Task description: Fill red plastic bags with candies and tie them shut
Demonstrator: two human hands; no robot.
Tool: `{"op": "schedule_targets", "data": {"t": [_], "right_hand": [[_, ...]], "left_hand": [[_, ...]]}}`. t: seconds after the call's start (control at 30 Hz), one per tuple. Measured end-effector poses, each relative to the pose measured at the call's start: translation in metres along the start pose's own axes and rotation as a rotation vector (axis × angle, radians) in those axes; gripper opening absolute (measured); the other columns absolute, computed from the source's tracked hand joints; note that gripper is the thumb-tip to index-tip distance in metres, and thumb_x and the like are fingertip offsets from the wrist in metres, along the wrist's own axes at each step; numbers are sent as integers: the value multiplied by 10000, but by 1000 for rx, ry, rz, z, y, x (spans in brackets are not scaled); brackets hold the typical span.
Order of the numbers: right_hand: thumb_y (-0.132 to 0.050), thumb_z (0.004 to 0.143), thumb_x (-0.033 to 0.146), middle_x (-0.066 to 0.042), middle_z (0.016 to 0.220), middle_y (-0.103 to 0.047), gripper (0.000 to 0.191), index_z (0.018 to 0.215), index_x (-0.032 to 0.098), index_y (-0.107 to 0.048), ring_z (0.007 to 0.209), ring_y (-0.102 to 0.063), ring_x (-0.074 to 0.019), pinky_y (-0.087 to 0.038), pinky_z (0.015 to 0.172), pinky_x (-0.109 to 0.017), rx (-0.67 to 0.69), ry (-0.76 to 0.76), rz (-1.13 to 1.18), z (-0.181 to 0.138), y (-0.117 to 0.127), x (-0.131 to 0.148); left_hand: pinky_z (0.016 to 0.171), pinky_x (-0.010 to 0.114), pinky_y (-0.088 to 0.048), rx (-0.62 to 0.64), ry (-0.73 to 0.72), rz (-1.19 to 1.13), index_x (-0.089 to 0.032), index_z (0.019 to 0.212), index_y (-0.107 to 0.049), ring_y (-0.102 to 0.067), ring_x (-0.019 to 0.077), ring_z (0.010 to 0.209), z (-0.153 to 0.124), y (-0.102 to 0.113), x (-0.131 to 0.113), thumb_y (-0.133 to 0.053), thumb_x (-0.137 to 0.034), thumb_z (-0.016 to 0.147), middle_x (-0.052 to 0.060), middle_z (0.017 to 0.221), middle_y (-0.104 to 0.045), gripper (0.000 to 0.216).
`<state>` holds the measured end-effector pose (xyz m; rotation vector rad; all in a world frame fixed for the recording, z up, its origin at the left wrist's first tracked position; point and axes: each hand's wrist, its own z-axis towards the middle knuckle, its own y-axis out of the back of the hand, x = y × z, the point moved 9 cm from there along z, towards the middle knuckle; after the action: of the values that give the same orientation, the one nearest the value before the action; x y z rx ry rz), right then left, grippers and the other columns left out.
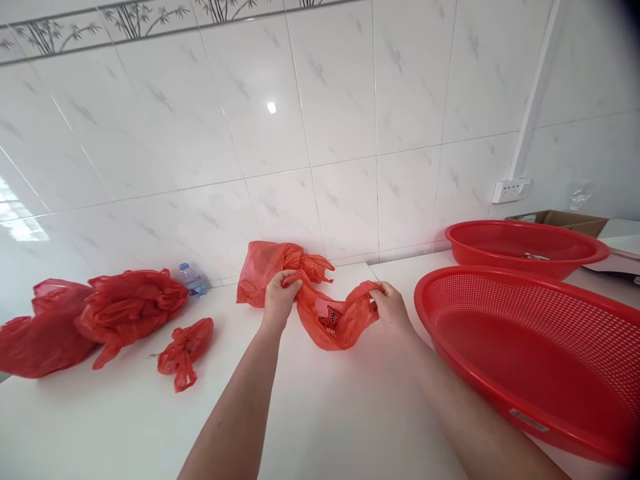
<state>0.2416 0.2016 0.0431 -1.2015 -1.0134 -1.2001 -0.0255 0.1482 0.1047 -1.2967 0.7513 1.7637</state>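
Observation:
A thin red plastic bag (pixel 334 321) hangs stretched between both my hands above the white counter (pixel 320 413). My left hand (pixel 278 300) is closed on the bag's left edge. The bag's right edge is pinched in my right hand (pixel 391 308). Something small and dark-patterned shows through the bag's bottom; I cannot make out what it is. Right behind my left hand lies another red bag (pixel 267 265), against the tiled wall.
A large red perforated basket (pixel 530 360) sits at the right, with a second red basket (pixel 525 245) behind it. Three more red bags lie at the left: a small one (pixel 184 348), a crumpled one (pixel 131 307) and one (pixel 43 337) at the edge. A small water bottle (pixel 192 279) stands by the wall.

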Motion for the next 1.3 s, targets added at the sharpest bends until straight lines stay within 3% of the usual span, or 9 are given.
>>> {"op": "schedule_targets", "data": {"t": [0.17,0.37,0.5,0.6,0.73,0.87,1.03,1.13,1.3], "right_hand": [[-506,618,218,63,470,-389,159,537,204,-370,428,-368,-75,-271,391,-211,-75,20,263,7,-5,33],[-541,648,268,13,680,-561,103,647,185,-481,541,-489,-79,-345,438,-198,-120,33,514,16,8,38],[-623,667,338,-15,847,-619,186,743,188,-542,668,-579,-110,-448,554,-220,-187,35,562,21,16,25],[-616,708,444,-41,1130,-586,318,937,228,-571,938,-603,-188,-494,743,-301,-223,101,352,27,22,9],[-696,637,515,-107,1388,-402,731,1268,262,-425,1267,-400,-264,-389,993,-418,43,110,92,41,0,-34],[-777,553,526,-138,1427,-356,1053,1406,275,-212,1303,-364,-288,-357,1018,-481,377,-10,209,33,-34,-73],[-808,570,435,-99,1243,-565,863,1311,269,-398,1099,-567,-271,-457,912,-435,636,-51,385,-1,-75,-61],[-803,587,368,-89,1008,-675,568,1086,193,-595,907,-643,-259,-476,855,-429,713,-191,333,-15,-90,-69],[-711,666,298,-40,861,-698,264,900,207,-629,804,-656,-220,-499,781,-367,452,-296,619,12,-59,-90]], "left_hand": [[497,215,-460,-122,-125,2,-164,930,-633,-546,100,568,13,26,-34,-689,-308,630,13,718,-606,337],[483,174,-432,-221,-61,-385,-149,811,-599,-543,79,580,17,68,-19,-751,-229,540,-16,707,-575,321],[533,175,-454,-198,-3,-479,-146,778,-574,-559,77,620,8,78,-2,-768,-177,502,-15,735,-578,339],[667,250,-507,-14,49,-505,-185,928,-591,-597,116,745,-5,71,14,-763,-255,589,26,890,-613,387],[899,397,-452,79,94,-397,-327,1239,-432,-520,212,1127,-27,76,54,-671,-455,722,68,1261,-505,584],[998,464,-357,131,146,-207,-333,1355,-307,-313,297,1329,-44,65,92,-698,-532,660,111,1430,-345,821],[996,437,-382,316,76,-317,-249,1303,-419,-434,315,1244,-49,6,87,-767,-405,622,123,1344,-476,780],[927,386,-443,348,208,-403,-188,1122,-566,-571,278,1093,-44,-21,101,-757,-321,654,121,1152,-619,523],[794,349,-516,128,423,-578,-198,983,-608,-666,222,870,-30,-20,149,-710,-271,688,67,962,-688,321]]}}
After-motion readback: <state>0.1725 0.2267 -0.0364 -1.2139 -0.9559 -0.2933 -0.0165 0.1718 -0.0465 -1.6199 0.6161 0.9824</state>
